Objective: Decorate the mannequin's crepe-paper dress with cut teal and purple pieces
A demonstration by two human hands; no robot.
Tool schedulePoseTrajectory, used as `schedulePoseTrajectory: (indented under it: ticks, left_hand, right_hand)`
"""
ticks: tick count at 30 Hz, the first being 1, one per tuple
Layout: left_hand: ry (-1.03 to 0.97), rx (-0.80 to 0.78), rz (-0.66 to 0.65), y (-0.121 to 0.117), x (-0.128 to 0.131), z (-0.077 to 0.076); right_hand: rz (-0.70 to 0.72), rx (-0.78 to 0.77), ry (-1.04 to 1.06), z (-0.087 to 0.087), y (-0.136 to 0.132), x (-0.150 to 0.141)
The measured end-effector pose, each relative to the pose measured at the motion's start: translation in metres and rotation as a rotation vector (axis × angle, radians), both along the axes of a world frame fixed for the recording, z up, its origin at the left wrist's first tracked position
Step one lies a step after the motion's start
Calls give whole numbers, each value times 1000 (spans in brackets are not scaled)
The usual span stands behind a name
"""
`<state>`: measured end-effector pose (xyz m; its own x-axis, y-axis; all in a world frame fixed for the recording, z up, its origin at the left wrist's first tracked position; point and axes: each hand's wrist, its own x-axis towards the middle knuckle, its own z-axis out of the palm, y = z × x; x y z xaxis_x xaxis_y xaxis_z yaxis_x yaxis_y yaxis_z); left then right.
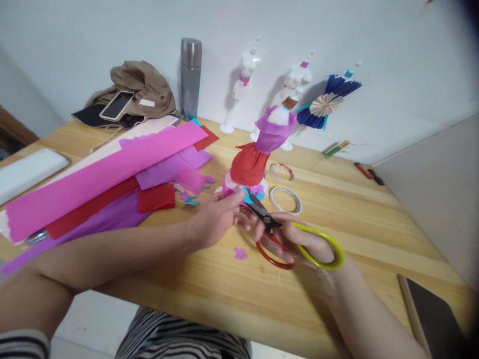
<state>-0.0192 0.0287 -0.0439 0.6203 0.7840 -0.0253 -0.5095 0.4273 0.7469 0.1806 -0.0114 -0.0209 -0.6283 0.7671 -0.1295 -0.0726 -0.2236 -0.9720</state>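
Snipping small pcs cleanly calls for short cuts, w/ the tips clear of skin. L hand [217, 219] pinches a blue paper pc [246, 195], ctr of frame; R hand [312, 243] is closed round the handles of the scissors [266, 219]. Dressed figure [249, 167] is just beyond, so mind its skirt w/ the blades.

Pale wall [142, 30] behind a light wooden tabletop [348, 219]
The tabletop shows long grain in paler and darker bands and meets the wall along its far edge; a pale grey panel [441, 164] rises at its right side, light floor tiles [93, 319] show below the near edge, and soft light leaves faint shadows.
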Motion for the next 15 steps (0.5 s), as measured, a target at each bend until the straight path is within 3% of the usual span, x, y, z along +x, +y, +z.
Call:
schedulePoseTrajectory:
  ticks: [8,15]
  left_hand:
    - [1,-130,93,3,0,10]
    - [29,-152,127,4,1,13]
  right_hand:
    - [14,-14,34,-4,1,2]
    - [42,-29,15,-3,4,4]
